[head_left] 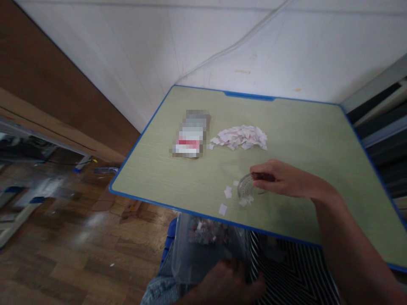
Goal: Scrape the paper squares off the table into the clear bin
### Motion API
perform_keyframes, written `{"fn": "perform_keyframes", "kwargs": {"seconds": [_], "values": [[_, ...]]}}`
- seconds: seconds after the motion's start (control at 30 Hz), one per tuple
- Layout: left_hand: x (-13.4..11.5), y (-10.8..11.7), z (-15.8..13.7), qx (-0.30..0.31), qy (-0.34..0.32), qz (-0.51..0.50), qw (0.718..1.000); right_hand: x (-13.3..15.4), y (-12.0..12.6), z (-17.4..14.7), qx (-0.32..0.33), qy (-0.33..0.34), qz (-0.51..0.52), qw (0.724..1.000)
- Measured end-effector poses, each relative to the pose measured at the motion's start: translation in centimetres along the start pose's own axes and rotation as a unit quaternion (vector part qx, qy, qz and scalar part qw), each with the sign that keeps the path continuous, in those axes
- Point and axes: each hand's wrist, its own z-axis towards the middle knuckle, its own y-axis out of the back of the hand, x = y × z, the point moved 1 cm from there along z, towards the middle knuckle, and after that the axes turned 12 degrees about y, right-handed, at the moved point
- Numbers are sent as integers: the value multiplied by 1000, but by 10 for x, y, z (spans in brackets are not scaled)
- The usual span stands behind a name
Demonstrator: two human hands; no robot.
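My right hand [275, 178] is closed on a round see-through dish [244, 185] with a patterned rim, held low over the tabletop. Its kind is not certain, since my fingers cover part of it. Small torn paper pieces [228, 192] lie beside and under its edge. Below the table's near edge, a clear plastic container [187, 271] holds a heap of paper scraps [208, 231]. My left hand [230, 279], dim and blurred, has its fingers curled at the container's near rim.
The pale green table [302, 135] has a blue edge and stands against a white wall [127, 51]. A pile of paper pieces [243, 137] lies near its middle, with a pixelated flat object [190, 133] to the left. A cable [235, 44] runs down the wall.
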Motion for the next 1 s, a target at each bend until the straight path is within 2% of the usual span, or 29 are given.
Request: {"fn": "perform_keyframes", "kwargs": {"seconds": [0.17, 0.43, 0.73, 0.83, 1.0], "values": [[0, -1, 0, -2, 4, 2, 1000, -3, 11, -10, -61, -27, -45, 997], [1, 0, 0, 14, 3, -3, 1000, 8, 7, -8, 12, -14, -5, 1000], [0, 2, -1, 44, 4, -12, 999, 8, 2, -3, 21, -2, -12, 1000], [0, 2, -1, 48, 3, -13, 999, 7, 3, -4, -2, -7, -31, 1000], [2, 0, -1, 21, 5, -8, 1000, 6, 9, -11, -79, -27, -103, 991]]}}
